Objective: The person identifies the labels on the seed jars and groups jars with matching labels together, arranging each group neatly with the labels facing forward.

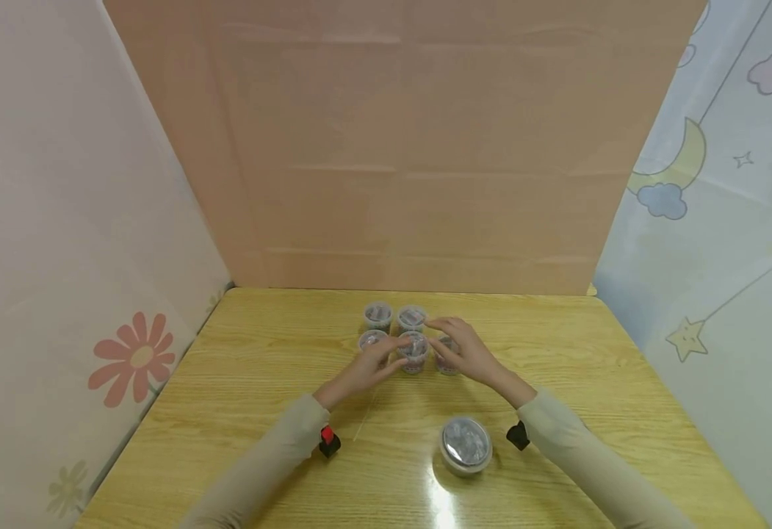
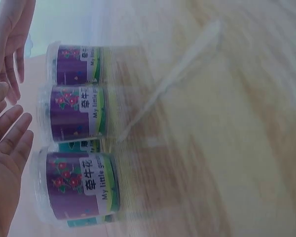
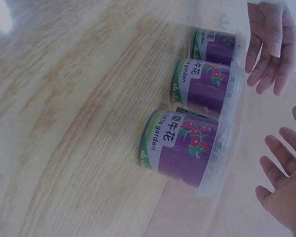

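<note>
Small clear-lidded plastic tubs stand upright in two rows, three in front and two behind. Purple labels with red flowers and "My little garden" face the near side on the front left tub (image 2: 64, 182), middle tub (image 1: 415, 354) and right tub (image 3: 187, 143). Teal labels show behind them in the left wrist view. My left hand (image 1: 369, 365) is over the front left and middle tubs, fingers loosely extended and partly covering the left one. At the right, my right hand (image 1: 470, 356) hovers by the lids, fingers spread and bent a little. Neither hand grips anything.
A larger round tub (image 1: 466, 444) with a clear lid stands nearer me on the wooden table (image 1: 260, 382), between my forearms. A thin pale strip (image 2: 172, 79) lies in front of the small tubs. An upright pinkish-tan panel (image 1: 412, 184) borders the table's far edge.
</note>
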Demonstrator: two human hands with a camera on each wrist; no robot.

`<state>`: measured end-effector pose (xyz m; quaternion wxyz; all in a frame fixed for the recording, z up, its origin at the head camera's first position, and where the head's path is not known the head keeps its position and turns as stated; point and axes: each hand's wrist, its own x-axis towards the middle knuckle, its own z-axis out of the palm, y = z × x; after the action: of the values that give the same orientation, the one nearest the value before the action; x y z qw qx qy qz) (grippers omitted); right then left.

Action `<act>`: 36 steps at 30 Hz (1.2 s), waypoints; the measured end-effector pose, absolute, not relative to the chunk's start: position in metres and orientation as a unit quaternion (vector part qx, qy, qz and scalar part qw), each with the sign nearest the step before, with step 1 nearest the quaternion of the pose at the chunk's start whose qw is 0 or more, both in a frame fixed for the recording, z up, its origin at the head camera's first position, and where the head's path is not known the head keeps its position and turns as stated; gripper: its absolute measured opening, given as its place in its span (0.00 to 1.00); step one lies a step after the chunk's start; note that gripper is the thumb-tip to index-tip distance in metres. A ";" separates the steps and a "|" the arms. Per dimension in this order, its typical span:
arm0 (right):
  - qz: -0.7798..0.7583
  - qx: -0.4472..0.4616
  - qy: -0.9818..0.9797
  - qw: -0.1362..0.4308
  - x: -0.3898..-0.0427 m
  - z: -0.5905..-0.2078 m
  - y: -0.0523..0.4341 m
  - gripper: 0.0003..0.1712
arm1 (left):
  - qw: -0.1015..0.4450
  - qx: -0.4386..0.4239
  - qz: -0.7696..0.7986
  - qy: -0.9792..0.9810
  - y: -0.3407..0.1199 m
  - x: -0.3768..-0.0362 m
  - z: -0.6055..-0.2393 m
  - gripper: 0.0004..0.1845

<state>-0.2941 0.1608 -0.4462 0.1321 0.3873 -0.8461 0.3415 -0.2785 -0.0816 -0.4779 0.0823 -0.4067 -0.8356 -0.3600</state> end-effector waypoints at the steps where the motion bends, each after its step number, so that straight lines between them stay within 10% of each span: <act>1: 0.341 0.387 -0.847 0.130 -0.293 -0.447 0.162 0.21 | 0.085 -0.409 -0.359 -0.835 -0.081 -0.278 -0.478 0.22; 36: 0.357 0.408 -0.830 0.131 -0.273 -0.461 0.189 0.25 | 0.065 -0.444 -0.415 -0.791 -0.066 -0.261 -0.484 0.21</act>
<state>-0.2729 0.1889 -0.4612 0.1307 0.4080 -0.8301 0.3570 -0.2612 -0.0663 -0.4837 0.0649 -0.4444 -0.7911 -0.4153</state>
